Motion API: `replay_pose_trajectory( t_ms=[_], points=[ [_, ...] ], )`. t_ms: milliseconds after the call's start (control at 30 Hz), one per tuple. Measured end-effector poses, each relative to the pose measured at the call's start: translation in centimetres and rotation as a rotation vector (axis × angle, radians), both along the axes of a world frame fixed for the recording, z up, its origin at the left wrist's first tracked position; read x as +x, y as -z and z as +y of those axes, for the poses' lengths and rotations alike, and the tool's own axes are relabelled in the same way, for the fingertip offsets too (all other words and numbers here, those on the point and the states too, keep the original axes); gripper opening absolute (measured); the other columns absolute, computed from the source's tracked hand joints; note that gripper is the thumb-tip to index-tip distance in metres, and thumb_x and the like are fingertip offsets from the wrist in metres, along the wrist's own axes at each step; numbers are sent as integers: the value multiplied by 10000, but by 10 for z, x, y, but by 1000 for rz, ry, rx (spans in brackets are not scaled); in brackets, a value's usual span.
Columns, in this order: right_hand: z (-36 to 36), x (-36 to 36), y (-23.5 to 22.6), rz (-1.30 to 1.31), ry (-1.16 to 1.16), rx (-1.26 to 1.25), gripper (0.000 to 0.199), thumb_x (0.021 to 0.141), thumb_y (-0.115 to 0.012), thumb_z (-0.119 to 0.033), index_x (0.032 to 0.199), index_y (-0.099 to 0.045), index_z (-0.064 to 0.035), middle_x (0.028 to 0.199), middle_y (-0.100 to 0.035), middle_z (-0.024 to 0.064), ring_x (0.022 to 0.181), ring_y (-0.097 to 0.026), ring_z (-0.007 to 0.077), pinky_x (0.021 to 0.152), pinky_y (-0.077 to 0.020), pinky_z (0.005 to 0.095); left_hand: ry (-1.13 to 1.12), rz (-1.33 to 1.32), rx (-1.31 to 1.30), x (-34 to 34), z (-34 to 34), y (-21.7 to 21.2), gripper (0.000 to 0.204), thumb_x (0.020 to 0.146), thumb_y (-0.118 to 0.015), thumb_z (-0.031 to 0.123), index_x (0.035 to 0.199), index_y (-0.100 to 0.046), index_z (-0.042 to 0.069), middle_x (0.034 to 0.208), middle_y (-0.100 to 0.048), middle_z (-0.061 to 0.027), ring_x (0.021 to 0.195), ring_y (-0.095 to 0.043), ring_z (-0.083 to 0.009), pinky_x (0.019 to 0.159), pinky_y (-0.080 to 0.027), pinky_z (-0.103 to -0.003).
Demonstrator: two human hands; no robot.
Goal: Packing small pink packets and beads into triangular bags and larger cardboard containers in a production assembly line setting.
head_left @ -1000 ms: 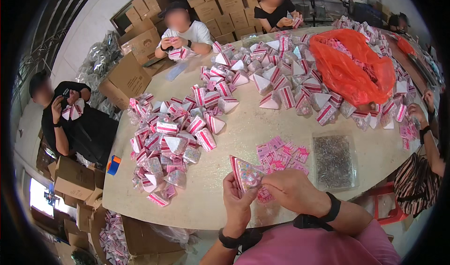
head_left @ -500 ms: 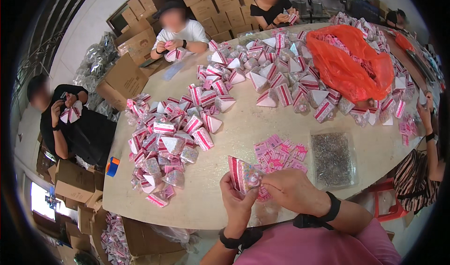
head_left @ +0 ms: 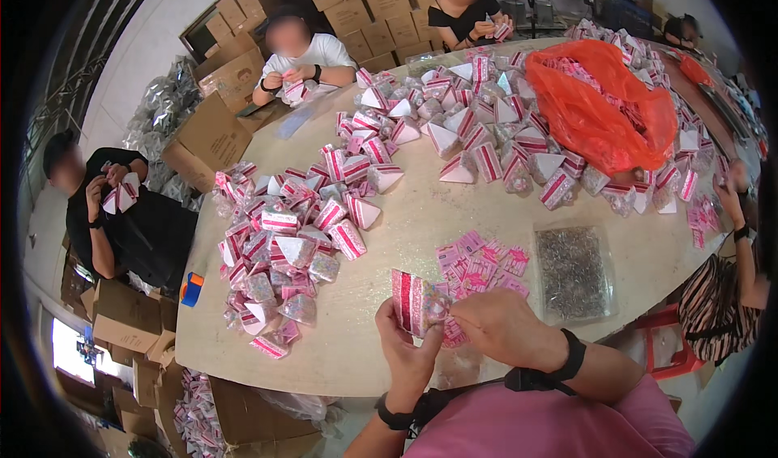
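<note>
My left hand (head_left: 405,346) holds a cake-slice-shaped packet (head_left: 416,306) with white and deep-pink stripes and a clear, glittery side. Its fingers and thumb grip the packet from below. My right hand (head_left: 502,328) is closed at the packet's right edge, the fingertips pinched together. What sits in that pinch, if anything, is too small to make out. Just beyond my hands lies a spread of small pink printed cards (head_left: 485,265) on the table. Right of the cards is a shallow clear tray (head_left: 609,302) filled with fine, dark metallic pieces.
A heap of similar slice packets (head_left: 284,247) covers the table's left part. A larger pile (head_left: 486,134) runs along the far side, around a red plastic bag (head_left: 559,126). An orange-and-blue tape roll (head_left: 192,289) lies at the left edge. Several people work around the table (head_left: 421,215); cardboard boxes (head_left: 207,138) stand beyond.
The packet in my left hand has turned slightly, its striped side now facing more toward me. My right hand stays pinched at its edge. The whole view shifts a little.
</note>
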State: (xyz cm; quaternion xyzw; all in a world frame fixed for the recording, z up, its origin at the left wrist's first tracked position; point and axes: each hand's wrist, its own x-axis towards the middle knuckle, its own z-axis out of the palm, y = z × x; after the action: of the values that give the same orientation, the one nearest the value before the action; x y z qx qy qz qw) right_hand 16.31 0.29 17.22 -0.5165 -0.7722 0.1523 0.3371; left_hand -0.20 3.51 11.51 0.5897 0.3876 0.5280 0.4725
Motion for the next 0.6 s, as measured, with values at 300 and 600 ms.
replay_pose_trajectory(
  t_ms=[300,600],
  points=[
    [1,-2,2,44,43,18,26,782,-561,-63,771,-571,-41,677,-571,127,650,-587,335,546,-442,430,33,-47,-102,0,2,4,644,723,-688,-17,1255,-325,-27,1138,-442,-111,1045,-493,-172,931,-412,-306],
    [0,4,1,-42,28,11,53,770,-567,-83,751,-577,-35,667,-579,124,633,-592,326,557,-449,432,-19,210,128,-1,0,-1,665,715,-701,-6,1266,-328,-35,1119,-450,-119,1002,-501,-168,884,-428,-299]
  ],
)
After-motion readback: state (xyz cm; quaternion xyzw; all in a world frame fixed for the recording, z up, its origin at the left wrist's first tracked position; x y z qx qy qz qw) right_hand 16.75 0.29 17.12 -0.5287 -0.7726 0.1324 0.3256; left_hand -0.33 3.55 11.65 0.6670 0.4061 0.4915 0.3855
